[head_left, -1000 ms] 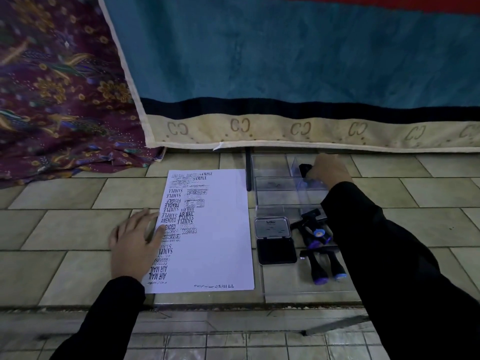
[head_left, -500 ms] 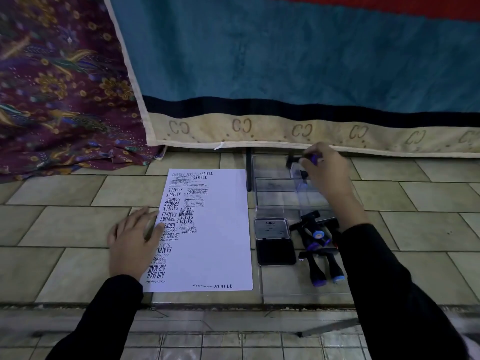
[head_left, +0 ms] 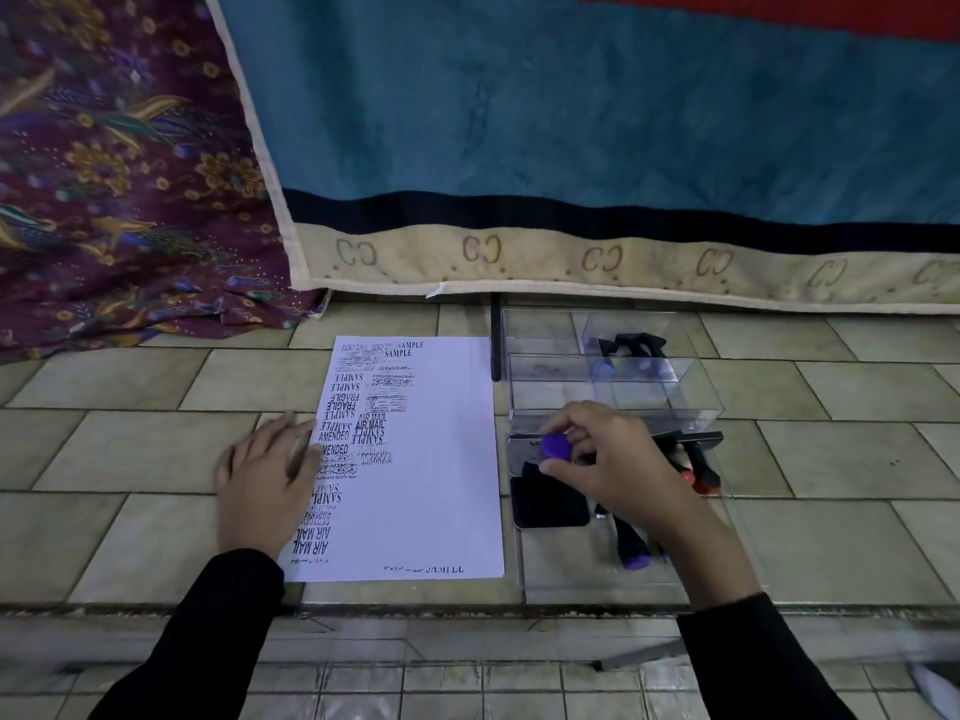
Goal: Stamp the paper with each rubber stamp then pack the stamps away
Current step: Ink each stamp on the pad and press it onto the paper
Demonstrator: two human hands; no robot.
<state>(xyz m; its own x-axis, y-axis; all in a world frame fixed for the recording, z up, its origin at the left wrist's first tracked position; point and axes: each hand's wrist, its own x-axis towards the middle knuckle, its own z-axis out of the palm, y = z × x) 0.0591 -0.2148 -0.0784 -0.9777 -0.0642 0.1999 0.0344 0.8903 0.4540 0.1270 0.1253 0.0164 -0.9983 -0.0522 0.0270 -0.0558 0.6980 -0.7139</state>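
- The fingers (head_left: pixel 551 466) of the right hand (head_left: pixel 618 459) pinch a small stamp (head_left: pixel 556 446) by its purple knob, thumb below and fingertips above.
- The stamp hangs over the open ink pad (head_left: pixel 550 504), just right of the paper (head_left: pixel 441 459); whether its face touches the pad is hidden by the hand.
- It looks light and rigid: a hard plastic handle with a soft rubber face, best held at the knob to keep ink off the skin.
- The left hand (head_left: pixel 265 470) lies flat with straight fingers on the paper's left edge, pinning the thin sheet, which would slide easily on the tiled worktop (head_left: pixel 130 449).
- Loose stamps (head_left: pixel 701 478) lie beyond the right hand, another (head_left: pixel 634 556) nearer the wrist.
- Behind stands a clear box (head_left: pixel 550 392) with dark stamps (head_left: pixel 631 343) in a far compartment; its thin walls look brittle.
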